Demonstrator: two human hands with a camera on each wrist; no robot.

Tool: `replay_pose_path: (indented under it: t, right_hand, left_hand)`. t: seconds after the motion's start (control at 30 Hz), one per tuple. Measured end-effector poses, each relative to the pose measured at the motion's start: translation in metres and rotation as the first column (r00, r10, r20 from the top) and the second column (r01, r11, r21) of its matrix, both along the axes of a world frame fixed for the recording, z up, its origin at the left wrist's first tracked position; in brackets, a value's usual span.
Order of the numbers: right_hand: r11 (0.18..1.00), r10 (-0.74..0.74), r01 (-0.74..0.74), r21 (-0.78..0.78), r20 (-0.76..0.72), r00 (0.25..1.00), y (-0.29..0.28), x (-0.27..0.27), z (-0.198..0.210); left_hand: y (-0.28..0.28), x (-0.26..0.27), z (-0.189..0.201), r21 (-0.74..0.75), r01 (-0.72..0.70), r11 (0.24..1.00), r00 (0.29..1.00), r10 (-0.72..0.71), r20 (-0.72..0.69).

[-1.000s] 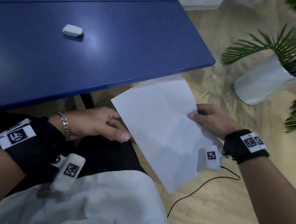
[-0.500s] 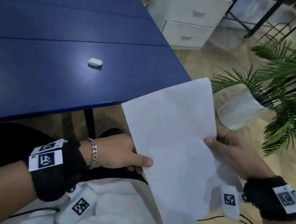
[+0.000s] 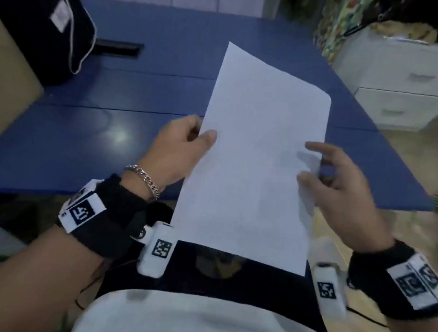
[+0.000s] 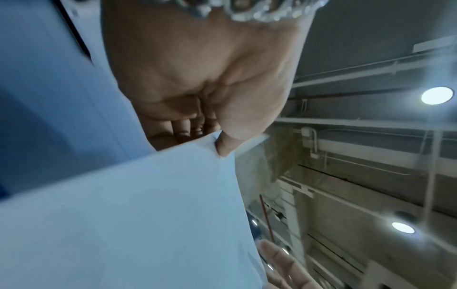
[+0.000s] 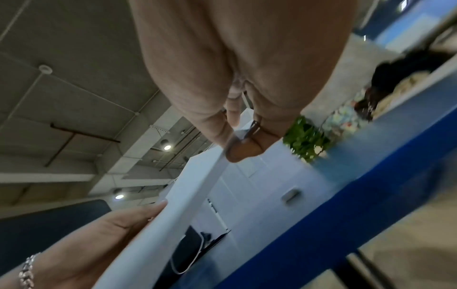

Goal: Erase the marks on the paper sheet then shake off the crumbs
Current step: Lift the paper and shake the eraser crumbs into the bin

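Observation:
I hold the white paper sheet (image 3: 254,156) upright in front of me, above the near edge of the blue table (image 3: 107,140). My left hand (image 3: 204,137) pinches its left edge, thumb on the front; the left wrist view shows that thumb (image 4: 222,148) on the sheet (image 4: 123,215). On the other side my right hand (image 3: 310,164) pinches the right edge, thumb and index finger on the front. The right wrist view shows its thumb (image 5: 237,150) pressed on the sheet's edge (image 5: 173,205). The side facing me shows no marks. No eraser is in view.
A dark bag (image 3: 39,11) and a cardboard box (image 3: 0,75) stand at the table's back left. A white drawer unit (image 3: 409,91) stands to the right of the table, with wooden floor (image 3: 416,159) in front of it. My lap is under the sheet.
Both hands brought the sheet from low beside the table, over the floor, up in front of me above the table edge. The view swung left, and the eraser went out of sight.

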State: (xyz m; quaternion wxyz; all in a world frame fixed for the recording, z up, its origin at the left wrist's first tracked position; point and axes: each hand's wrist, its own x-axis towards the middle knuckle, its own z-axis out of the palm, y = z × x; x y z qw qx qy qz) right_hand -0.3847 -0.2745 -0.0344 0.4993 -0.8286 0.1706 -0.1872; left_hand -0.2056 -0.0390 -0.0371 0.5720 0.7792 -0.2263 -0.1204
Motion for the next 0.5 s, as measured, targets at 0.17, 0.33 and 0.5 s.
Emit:
replay_pose_path:
  t: [0.17, 0.33, 0.5]
  right_hand:
    - [0.987, 0.061, -0.074, -0.141, -0.094, 0.994, 0.015, 0.095, -0.016]
    - [0.949, 0.047, -0.111, -0.297, -0.215, 0.975, 0.021, 0.142, -0.022]
    - [0.866, 0.044, -0.25, -0.433, -0.432, 0.901, 0.025, 0.146, -0.015]
  left_hand:
    - [0.056, 0.045, -0.001, 0.128, -0.146, 0.981, 0.986, 0.134, 0.103]
    - [0.075, 0.055, -0.01, 0.328, -0.112, 0.938, 0.987, 0.065, 0.15]
    - [0.074, 0.058, -0.026, 0.68, -0.082, 0.729, 0.932, -0.185, 0.311]
